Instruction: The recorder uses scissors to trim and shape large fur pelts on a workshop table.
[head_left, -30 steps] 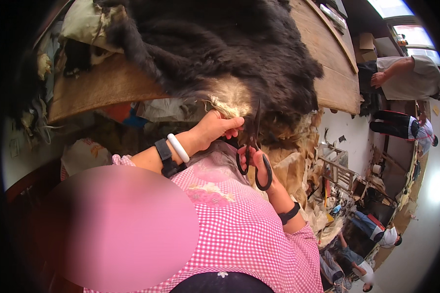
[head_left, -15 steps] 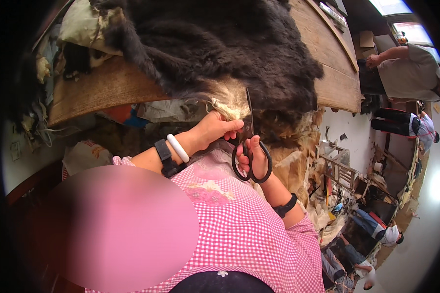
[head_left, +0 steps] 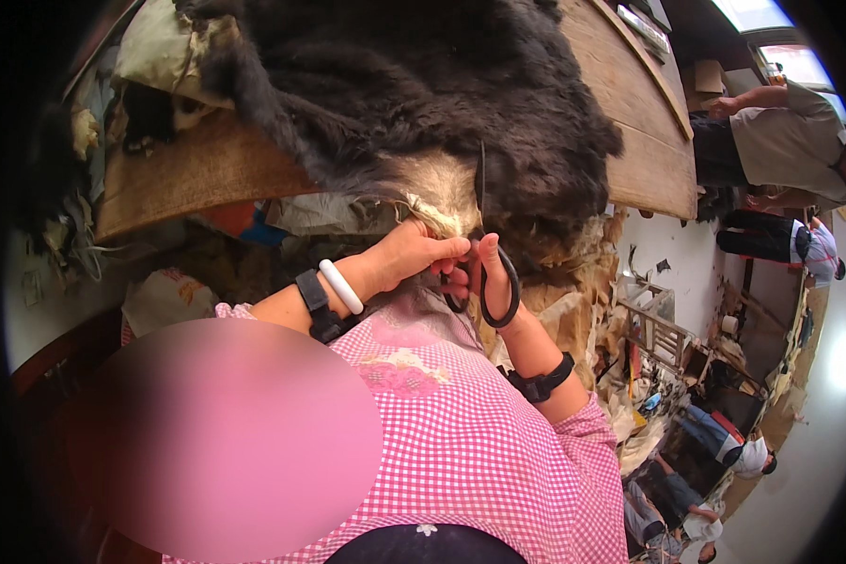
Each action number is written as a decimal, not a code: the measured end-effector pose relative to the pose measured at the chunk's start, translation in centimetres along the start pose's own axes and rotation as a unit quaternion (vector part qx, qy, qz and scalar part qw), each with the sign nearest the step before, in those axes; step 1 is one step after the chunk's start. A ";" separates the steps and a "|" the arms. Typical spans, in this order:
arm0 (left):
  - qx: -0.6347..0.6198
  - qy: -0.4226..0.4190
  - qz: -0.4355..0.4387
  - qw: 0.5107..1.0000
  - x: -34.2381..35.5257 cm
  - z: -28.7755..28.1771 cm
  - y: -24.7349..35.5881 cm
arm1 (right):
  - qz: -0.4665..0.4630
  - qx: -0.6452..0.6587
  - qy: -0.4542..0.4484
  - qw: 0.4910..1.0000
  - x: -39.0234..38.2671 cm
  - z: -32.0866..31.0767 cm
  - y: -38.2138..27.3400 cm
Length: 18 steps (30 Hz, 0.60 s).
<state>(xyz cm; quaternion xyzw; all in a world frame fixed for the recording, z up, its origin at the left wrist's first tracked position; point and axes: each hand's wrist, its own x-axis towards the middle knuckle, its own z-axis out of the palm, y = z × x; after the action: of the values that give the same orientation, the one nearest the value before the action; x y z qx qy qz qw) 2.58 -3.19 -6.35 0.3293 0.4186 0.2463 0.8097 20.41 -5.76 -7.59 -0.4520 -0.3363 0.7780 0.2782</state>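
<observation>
A large dark fur pelt (head_left: pixel 423 85) lies over the wooden table and hangs past its near edge, with a pale tan patch at its lower rim. My left hand (head_left: pixel 415 252) pinches the cream-coloured edge of that patch between thumb and fingers. Beside it, my right hand (head_left: pixel 487 268) is closed round the black-handled scissors (head_left: pixel 500 291). Their narrow blade points away from me and lies along the right side of the pale patch, against the dark fur. The lower blade cannot be made out. Both hands are close together, nearly touching.
The wooden table (head_left: pixel 649 160) shows bare boards at right and front left. More tan hides (head_left: pixel 555 329) hang below its edge. A wooden stool (head_left: pixel 653 324) stands on the floor at right. Several other people are further right, one a person in a beige shirt (head_left: pixel 790 136).
My right hand and the scissors have moved slightly up and away from me, the blade reaching further along the patch. The handle loops have turned. My left hand has hardly moved.
</observation>
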 end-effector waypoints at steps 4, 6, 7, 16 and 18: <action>-0.003 0.017 0.002 1.000 -0.2 0.3 0.2 | 0.054 0.017 0.039 0.998 -0.8 -1.0 -0.2; 0.010 0.030 -0.010 0.999 -0.2 -0.4 -0.5 | 0.055 0.007 0.055 0.997 -1.2 -0.9 -1.0; 0.009 0.031 -0.010 0.999 -0.1 -0.4 -0.7 | 0.056 -0.050 0.059 0.995 -1.4 -1.2 -1.6; -0.154 0.171 0.056 0.972 -1.0 -0.7 -0.3 | 0.044 -0.443 -0.017 0.895 -4.3 -7.6 -9.8; -0.146 0.171 0.051 0.973 -1.3 -0.3 0.0 | -0.010 -0.522 -0.069 0.850 -2.8 -6.5 -12.7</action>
<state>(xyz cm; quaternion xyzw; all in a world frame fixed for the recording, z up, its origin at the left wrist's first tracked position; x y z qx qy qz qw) 1.63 -4.02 -5.81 0.1819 0.4928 0.3986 0.7518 29.09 1.85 1.31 -0.4725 -0.7155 0.5144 -0.0144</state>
